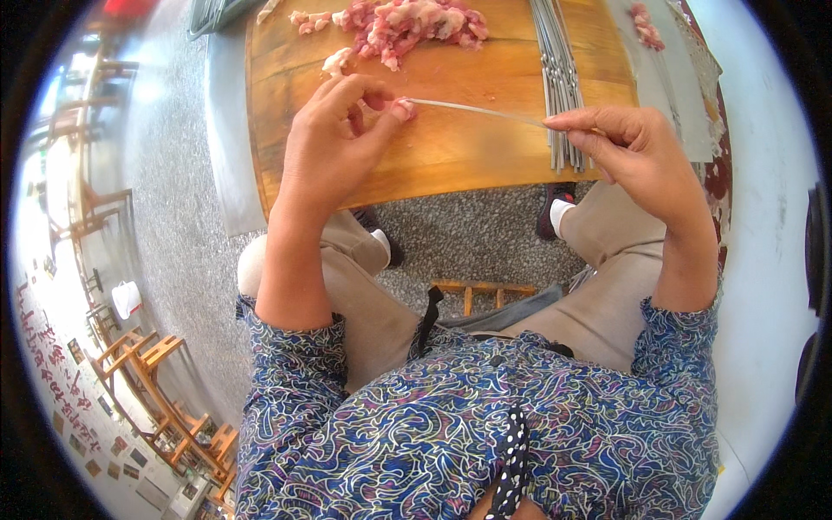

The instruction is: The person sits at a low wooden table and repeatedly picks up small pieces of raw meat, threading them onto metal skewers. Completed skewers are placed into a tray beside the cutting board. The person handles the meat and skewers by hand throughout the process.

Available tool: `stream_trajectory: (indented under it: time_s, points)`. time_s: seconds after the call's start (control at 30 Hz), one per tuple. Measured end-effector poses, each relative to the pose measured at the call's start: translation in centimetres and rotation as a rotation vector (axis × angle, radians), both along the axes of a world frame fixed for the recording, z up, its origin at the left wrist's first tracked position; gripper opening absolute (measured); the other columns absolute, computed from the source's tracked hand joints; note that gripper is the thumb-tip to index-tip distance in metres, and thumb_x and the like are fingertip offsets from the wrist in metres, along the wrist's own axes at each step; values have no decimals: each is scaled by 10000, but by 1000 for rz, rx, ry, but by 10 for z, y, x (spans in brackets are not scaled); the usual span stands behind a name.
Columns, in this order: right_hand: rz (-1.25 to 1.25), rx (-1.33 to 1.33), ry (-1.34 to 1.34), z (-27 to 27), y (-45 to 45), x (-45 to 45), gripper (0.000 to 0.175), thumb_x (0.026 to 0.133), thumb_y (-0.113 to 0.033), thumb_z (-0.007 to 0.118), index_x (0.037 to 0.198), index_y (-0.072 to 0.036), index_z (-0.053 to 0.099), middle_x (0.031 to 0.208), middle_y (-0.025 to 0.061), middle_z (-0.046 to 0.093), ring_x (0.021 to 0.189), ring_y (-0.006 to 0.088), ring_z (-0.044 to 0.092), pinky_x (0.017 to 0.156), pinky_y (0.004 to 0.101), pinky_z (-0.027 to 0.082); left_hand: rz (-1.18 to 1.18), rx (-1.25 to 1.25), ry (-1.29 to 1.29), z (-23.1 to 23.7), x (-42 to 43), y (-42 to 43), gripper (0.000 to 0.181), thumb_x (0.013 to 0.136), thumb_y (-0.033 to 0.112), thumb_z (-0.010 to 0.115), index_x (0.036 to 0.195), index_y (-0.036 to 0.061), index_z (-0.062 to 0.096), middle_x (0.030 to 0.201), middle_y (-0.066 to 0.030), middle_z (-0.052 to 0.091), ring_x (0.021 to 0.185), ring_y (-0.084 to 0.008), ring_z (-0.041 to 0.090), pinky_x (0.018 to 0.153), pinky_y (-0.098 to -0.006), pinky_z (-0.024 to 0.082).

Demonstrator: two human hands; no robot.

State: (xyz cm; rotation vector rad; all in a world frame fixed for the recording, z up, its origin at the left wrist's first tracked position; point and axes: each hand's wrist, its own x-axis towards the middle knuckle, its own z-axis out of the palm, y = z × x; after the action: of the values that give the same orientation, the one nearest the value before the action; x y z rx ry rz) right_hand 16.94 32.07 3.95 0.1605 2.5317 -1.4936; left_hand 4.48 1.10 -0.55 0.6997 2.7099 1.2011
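My left hand pinches a small piece of raw meat between thumb and fingers. One end of a thin metal skewer meets that piece; whether it passes through is hidden by my fingers. At the other end, my right hand grips the skewer between thumb and forefinger. Both hands are raised over the near part of a wooden board. Farther back on the board lies a heap of cut pink and white meat, with a pale piece apart from it. A bundle of metal skewers rests beside my right hand.
Right of the board, a skewer threaded with meat lies on a pale sheet. A grey tray stands at the far left. Below the board are my knees and a wooden stool. A pale wall rises at right.
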Motion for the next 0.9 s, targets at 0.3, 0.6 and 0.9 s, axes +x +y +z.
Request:
stream_trajectory:
  time_s: [0.3,0.6,0.9]
  points:
    - [50,132,-50,-8,-2,-2,225,1035,-30,698,1224,-2,818,1028,72,805,904,111,708,803,265,560,-2,-209,119,-1,-1,-2,171,917,128,811,1001,-11,756,844,-59,637,716,-149,577,685,-293,495]
    - [13,-1,16,0,-1,2,225,1038,-68,704,1223,-19,824,814,-43,715,703,28,547,622,236,434,6,-112,156,-2,-11,-36,166,884,192,800,978,58,830,991,-90,722,966,-281,704,866,-402,557]
    - [42,-15,86,-18,4,-1,234,1042,-64,695,1231,-17,823,838,-56,699,740,19,526,646,234,427,-145,-127,412,-10,-7,-10,180,845,112,902,1017,82,860,1034,-83,725,965,-246,695,900,-404,562]
